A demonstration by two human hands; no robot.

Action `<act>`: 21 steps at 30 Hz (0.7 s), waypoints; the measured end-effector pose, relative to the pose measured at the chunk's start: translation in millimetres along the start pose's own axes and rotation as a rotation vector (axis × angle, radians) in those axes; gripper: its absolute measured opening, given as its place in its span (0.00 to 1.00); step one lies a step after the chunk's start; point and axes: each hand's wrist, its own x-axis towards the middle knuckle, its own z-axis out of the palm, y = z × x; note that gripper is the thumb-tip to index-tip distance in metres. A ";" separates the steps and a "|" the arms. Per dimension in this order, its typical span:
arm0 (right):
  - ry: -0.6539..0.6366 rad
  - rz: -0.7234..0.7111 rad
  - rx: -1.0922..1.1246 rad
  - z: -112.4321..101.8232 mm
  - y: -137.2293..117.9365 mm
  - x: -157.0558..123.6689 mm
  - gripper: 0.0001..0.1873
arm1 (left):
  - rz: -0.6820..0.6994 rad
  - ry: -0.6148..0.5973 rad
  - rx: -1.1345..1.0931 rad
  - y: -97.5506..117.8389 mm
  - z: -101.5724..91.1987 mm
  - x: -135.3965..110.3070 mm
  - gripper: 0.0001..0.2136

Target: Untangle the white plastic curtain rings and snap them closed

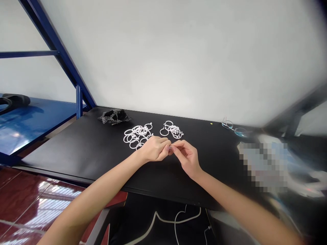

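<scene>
My left hand (156, 148) and my right hand (187, 158) meet fingertip to fingertip just above the black table. Both are closed in a pinch. Something small and pale seems to sit between the fingertips, but the fingers cover most of it. Behind my left hand lies a larger heap of white plastic rings (133, 136), which look like curtain rings with small eyelets; the hand hides its near edge. A smaller group of the same white rings (174, 130) rests just beyond the fingertips.
A crumpled black plastic bag (114, 116) lies on the black table (84, 146) at the far left. Eyeglasses (233, 128) sit near the wall, with a blurred package (263, 165) at right. White cables (176, 221) hang below the front edge. A blue frame (58, 51) stands left.
</scene>
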 end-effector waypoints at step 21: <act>-0.023 -0.128 -0.848 -41.2 48.5 68.1 0.19 | -0.430 -0.253 0.221 -44.2 -9.8 -6.1 0.06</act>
